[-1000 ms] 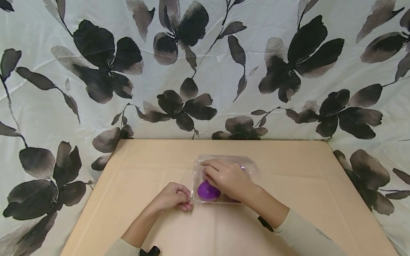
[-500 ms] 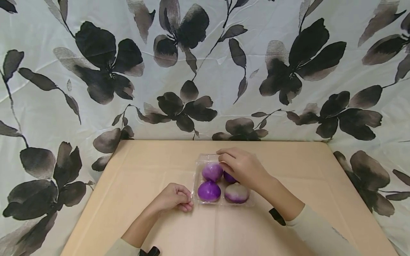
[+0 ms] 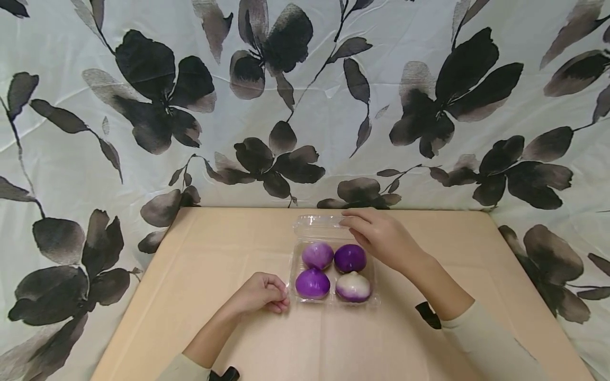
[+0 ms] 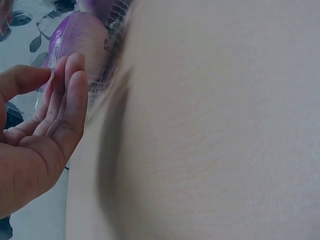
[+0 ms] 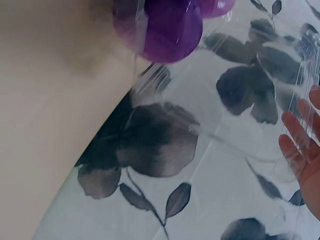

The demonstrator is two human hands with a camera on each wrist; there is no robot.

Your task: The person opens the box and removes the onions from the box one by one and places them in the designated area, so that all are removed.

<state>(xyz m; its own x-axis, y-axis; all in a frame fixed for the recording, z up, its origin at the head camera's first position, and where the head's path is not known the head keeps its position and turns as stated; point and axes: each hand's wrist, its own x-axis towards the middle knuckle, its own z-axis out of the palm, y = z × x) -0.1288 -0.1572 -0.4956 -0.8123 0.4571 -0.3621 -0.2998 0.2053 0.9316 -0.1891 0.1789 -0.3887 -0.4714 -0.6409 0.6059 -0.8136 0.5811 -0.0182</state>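
Note:
A clear plastic clamshell box (image 3: 374,299) stands on the board with its lid (image 3: 316,225) raised at the back. Several red onions lie in its base: a pale purple onion (image 3: 317,255), a dark onion (image 3: 350,259), a bright purple onion (image 3: 312,284) and a whitish onion (image 3: 353,287). At the box's left edge my left hand (image 3: 263,292) pinches the thin plastic rim between thumb and fingers, as the left wrist view (image 4: 50,115) also has it. My right hand (image 3: 388,238) touches the raised lid with extended fingers; its thumb is hidden.
Beneath the box lies a pale tan board (image 3: 229,238), whose far edge runs just behind the lid. A white cloth with dark flowers (image 3: 276,106) hangs behind and spreads along both sides. Dark wrist straps show at both sleeves.
My right hand has moved back and right from over the box, and the lid has swung up to the back, uncovering the onions. My left hand has stayed at the left edge.

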